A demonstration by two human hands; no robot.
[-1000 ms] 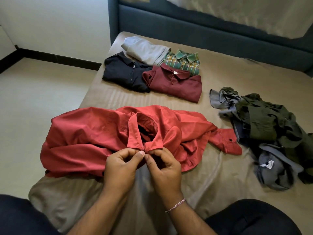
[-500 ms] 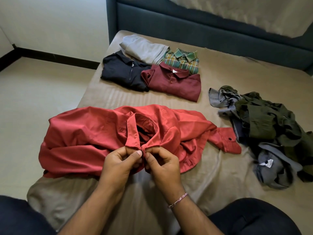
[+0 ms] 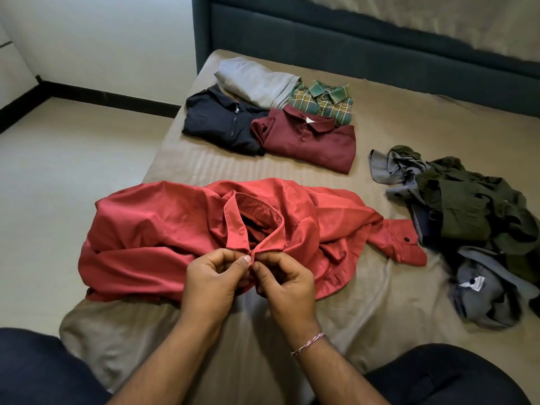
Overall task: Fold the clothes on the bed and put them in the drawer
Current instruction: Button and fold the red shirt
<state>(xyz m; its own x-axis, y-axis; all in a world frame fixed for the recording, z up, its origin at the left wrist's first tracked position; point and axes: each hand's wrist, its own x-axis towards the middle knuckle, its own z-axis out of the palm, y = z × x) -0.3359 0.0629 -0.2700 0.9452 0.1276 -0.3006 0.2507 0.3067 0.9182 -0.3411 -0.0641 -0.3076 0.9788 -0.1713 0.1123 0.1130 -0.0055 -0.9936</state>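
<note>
I am seeing the red shirt [image 3: 181, 229] lying spread across the bed [image 3: 365, 287], and everything else sits relative to it. The left hand [image 3: 210, 283] and right hand [image 3: 287, 283] are both pinching its collar tips together at the near edge. Beyond it folded shirts [image 3: 309, 141] are lying; right of it, a crumpled pile [image 3: 467, 223].

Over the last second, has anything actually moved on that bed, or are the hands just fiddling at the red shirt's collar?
Hardly anything changed. The left hand and right hand keep pinching the collar front of the red shirt, fingertips meeting at the same spot as before; nothing was picked up or let go. The four folded shirts and the unfolded pile lie where they were on the bed.
</note>
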